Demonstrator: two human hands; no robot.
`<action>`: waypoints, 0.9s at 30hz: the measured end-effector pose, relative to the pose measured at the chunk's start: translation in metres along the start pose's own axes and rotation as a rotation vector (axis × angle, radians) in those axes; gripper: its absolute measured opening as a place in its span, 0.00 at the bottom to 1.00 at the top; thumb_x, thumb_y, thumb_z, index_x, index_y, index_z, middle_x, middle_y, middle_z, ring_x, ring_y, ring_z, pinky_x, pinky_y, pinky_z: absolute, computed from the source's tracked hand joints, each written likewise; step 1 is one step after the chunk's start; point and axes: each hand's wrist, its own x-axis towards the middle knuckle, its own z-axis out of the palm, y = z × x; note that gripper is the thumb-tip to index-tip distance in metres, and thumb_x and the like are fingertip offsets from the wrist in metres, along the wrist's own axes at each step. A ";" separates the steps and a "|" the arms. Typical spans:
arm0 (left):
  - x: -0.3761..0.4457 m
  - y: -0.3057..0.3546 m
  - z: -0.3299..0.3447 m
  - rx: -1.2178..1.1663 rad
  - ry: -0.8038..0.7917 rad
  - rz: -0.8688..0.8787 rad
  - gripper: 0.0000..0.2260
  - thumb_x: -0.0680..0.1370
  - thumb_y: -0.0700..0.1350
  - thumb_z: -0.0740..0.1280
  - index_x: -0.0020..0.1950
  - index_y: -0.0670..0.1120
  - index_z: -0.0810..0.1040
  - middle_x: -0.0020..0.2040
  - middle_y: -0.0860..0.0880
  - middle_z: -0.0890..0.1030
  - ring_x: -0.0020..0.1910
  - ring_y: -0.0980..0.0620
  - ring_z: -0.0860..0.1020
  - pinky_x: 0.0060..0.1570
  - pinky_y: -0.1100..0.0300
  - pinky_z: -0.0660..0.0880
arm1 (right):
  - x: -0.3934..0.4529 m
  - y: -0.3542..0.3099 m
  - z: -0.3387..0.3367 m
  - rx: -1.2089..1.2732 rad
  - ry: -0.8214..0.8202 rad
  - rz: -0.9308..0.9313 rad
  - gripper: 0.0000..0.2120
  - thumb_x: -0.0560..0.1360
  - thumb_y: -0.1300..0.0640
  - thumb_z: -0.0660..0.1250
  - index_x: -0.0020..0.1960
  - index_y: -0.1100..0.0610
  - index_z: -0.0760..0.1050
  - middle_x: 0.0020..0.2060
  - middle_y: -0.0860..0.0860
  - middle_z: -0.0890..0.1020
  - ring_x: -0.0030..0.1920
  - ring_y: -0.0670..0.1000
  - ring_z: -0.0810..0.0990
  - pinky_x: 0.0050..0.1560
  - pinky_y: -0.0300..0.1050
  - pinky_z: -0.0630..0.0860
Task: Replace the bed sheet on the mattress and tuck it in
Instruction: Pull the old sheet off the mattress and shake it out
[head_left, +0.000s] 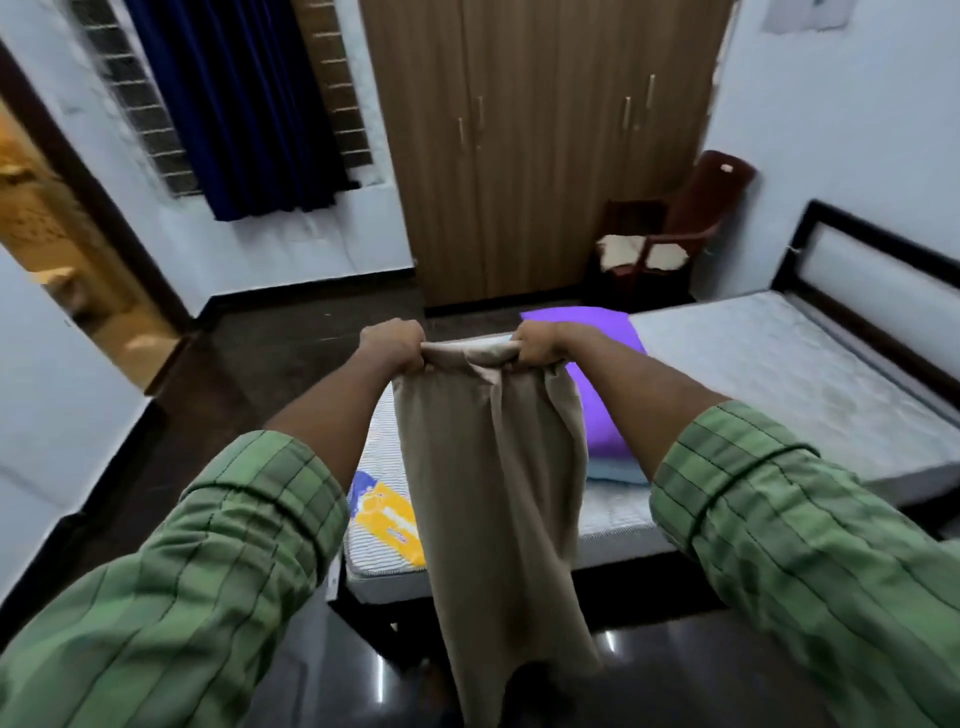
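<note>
While both arms reach forward over the foot of the bed, the bare mattress (769, 374) lies on a dark bed frame (878, 270), quilted white top uncovered, running from the near corner to the headboard at right. Wooden wardrobe (540, 156) stands against the far wall, doors closed. Dark blue curtain (234, 104) hangs over the window to its left. Dark red chair (691, 223) sits between wardrobe and headboard, with pale cloth on its seat.

Beige bed sheet (493, 493) is bunched lengthwise and hangs straight down in front of the mattress's near corner; its lower end reaches toward the dark glossy floor. Its top edge is stretched between the two hands.

Purple pillow (602, 395) lies on the mattress just behind the sheet, a light blue one under its near edge. A yellow and blue label (389, 519) marks the mattress corner.

Left hand (392, 345): fingers curled tight round the sheet's top edge. Right hand (540, 343): same grip, near the left. Green checked sleeves on both forearms.
</note>
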 end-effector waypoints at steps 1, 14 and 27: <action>0.011 -0.016 -0.001 -0.005 0.070 -0.011 0.15 0.76 0.56 0.73 0.61 0.54 0.83 0.59 0.48 0.82 0.61 0.44 0.80 0.52 0.50 0.74 | 0.023 -0.012 -0.005 -0.013 0.042 -0.011 0.09 0.76 0.50 0.73 0.53 0.53 0.83 0.53 0.55 0.85 0.50 0.55 0.83 0.43 0.44 0.78; 0.251 -0.144 -0.064 -0.002 0.554 0.002 0.13 0.76 0.38 0.66 0.53 0.52 0.85 0.47 0.46 0.85 0.50 0.41 0.82 0.52 0.49 0.73 | 0.266 -0.081 -0.115 -0.260 0.570 -0.018 0.17 0.77 0.61 0.60 0.61 0.44 0.78 0.53 0.51 0.84 0.59 0.57 0.79 0.62 0.56 0.66; 0.271 -0.164 0.013 -0.041 0.313 0.107 0.18 0.76 0.39 0.65 0.62 0.55 0.83 0.56 0.46 0.85 0.58 0.41 0.80 0.58 0.49 0.74 | 0.317 -0.067 -0.050 -0.218 0.363 0.002 0.21 0.76 0.60 0.62 0.66 0.45 0.77 0.60 0.52 0.83 0.63 0.56 0.79 0.65 0.54 0.66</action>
